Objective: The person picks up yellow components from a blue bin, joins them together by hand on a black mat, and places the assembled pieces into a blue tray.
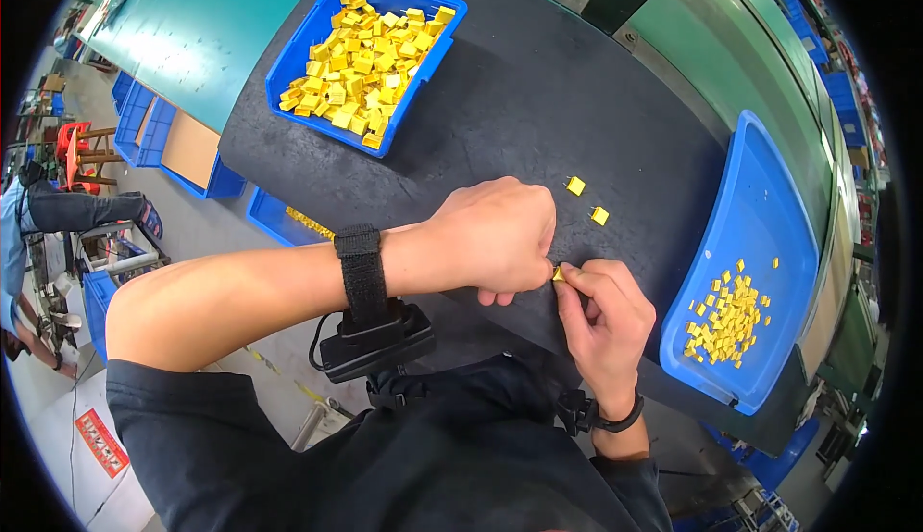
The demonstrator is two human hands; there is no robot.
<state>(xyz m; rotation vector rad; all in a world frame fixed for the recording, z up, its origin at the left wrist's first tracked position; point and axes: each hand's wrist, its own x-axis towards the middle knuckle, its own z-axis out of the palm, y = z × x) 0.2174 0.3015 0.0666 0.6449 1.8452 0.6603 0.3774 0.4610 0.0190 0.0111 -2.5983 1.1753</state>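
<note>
Head view: both hands pinch yellow component (pixel 558 272); orientation unclear.

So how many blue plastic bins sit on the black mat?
2. One blue plastic bin, piled with small yellow box-shaped parts, sits at the far left of the black mat; the other stands at the right, holding fewer. More bins lie below the table.

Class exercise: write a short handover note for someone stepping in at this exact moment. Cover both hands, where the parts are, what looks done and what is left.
Left hand and right hand meet over the black mat, pinching one small yellow component between them.
Two loose components lie on the mat just beyond.
Done: a small batch sits in the right blue bin.
Left: the upper blue bin is still heaped full.
</note>
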